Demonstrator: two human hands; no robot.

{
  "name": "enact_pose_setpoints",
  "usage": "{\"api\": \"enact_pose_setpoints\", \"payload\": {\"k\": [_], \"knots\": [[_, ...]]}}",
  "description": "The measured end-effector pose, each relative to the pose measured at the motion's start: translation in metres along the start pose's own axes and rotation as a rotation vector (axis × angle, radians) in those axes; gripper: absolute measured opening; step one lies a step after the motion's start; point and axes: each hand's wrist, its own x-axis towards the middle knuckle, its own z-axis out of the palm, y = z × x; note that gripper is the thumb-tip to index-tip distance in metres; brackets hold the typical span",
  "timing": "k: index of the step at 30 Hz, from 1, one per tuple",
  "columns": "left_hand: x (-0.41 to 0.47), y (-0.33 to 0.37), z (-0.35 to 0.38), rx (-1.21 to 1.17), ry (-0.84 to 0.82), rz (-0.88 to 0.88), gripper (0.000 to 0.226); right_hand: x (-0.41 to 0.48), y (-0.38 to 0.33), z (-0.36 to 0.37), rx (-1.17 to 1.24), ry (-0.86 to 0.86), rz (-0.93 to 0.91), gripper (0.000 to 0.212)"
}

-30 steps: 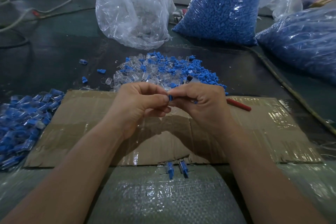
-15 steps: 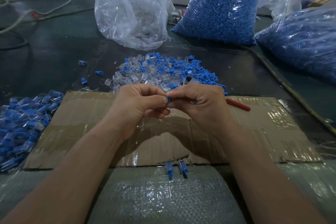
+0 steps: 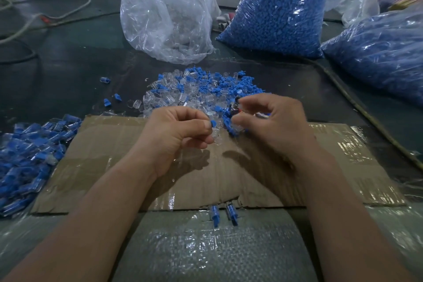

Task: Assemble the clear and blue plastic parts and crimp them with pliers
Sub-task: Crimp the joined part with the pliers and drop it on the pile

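Pinched between thumb and forefinger of the left hand (image 3: 180, 137), a joined part (image 3: 215, 131) stands roughly upright over the cardboard (image 3: 114, 144), blue cap up and away, clear body down. Right hand (image 3: 272, 126) curls, blurred, at the pliers (image 3: 235, 107); whether it grips them is unclear. Beyond lies the pile (image 3: 201, 91), then bags (image 3: 279, 11).

counter (image 3: 68, 71): dark
on it: cardboard sheet (image 3: 119, 144), loose parts pile (image 3: 206, 89), blue-filled bag (image 3: 279, 11)
left: probably assembled pieces (image 3: 27, 155)

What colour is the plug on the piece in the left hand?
Blue plug on a clear body; head view.
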Motion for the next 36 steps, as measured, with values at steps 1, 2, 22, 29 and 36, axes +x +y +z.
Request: {"api": "enact_pose_setpoints", "payload": {"k": [1, 2, 22, 29, 36], "knots": [[0.0, 0.0, 0.0, -0.007, 0.006, -0.004, 0.006, 0.003, 0.007, -0.007, -0.077, 0.041, 0.071, 0.048], [0.001, -0.001, 0.0, -0.012, 0.009, -0.006, 0.007, 0.006, 0.014, -0.013, -0.148, 0.065, 0.142, 0.049], [0.003, -0.004, 0.0, -0.053, 0.029, 0.007, 0.015, 0.009, 0.022, -0.02, -0.426, -0.129, 0.377, 0.048], [0.006, -0.007, 0.001, -0.13, 0.125, 0.119, 0.013, 0.007, 0.012, -0.016, -0.303, 0.072, 0.144, 0.03], [0.006, -0.006, 0.001, -0.137, 0.19, 0.244, 0.007, -0.003, 0.0, 0.0, -0.34, 0.056, -0.012, 0.03]]}}
